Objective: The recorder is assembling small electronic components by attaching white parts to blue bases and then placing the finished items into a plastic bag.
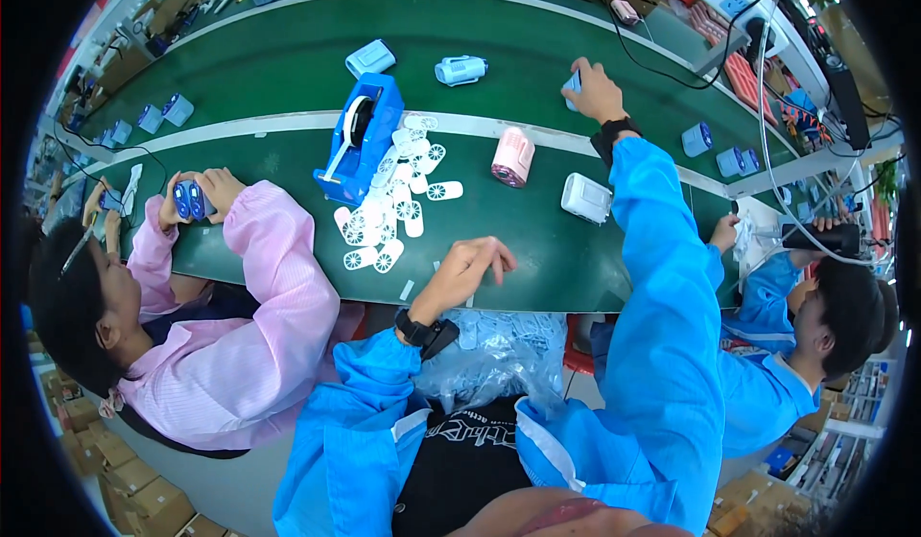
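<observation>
while reaching far, right hand (590,86) grips pale blue part (573,83), left hand (477,261) empty

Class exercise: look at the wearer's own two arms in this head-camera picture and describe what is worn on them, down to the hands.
Both arms are in bright blue smock sleeves with gathered cuffs. The left hand is bare, with a black band and a black box-shaped clip at the wrist. The right hand is also bare, with a black wristband just above the cuff. No gloves show.

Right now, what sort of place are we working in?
Most likely a factory assembly line. A long green conveyor belt carries small fan units, loose white fan grilles lie piled beside a blue tape dispenser, and workers in work coats sit alongside.
</observation>
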A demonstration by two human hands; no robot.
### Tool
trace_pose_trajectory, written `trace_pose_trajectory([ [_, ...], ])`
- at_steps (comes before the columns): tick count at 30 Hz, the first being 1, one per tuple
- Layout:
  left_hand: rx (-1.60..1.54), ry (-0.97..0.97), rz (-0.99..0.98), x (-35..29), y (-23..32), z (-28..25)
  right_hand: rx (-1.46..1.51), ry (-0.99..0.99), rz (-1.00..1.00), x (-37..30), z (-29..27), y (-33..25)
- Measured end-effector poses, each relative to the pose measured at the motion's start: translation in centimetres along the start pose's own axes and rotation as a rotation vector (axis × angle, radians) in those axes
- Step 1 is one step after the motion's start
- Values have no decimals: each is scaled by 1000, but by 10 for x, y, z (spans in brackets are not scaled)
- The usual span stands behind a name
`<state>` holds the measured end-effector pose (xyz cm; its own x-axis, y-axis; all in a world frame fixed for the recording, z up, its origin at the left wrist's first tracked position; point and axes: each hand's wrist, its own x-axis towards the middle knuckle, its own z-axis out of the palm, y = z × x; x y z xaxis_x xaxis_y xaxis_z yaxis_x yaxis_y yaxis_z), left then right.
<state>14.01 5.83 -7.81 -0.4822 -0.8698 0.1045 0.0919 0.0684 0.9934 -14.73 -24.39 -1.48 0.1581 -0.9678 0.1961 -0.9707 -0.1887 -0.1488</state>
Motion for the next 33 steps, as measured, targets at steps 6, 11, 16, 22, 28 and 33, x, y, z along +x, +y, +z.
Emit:
trace_pose_trajectory([
  [6,-84,24,-157,2,8,1,-170,38,89,1,1,11],
  [11,13,-5,-38,-3,-1,-6,171,-10,-310,-130,-65,-9],
  [16,38,8,-136,-3,12,7,6,-303,-58,-239,-53,-40],
  [22,-160,344,116,-12,-9,13,1335,-472,-56,-283,-40,-151],
  [28,-329,633,49,-52,5,-2,801,-449,-259,-212,-19,-191],
  [33,-595,615,-28,-77,28,-7,406,156,-415,-196,43,-202],
])
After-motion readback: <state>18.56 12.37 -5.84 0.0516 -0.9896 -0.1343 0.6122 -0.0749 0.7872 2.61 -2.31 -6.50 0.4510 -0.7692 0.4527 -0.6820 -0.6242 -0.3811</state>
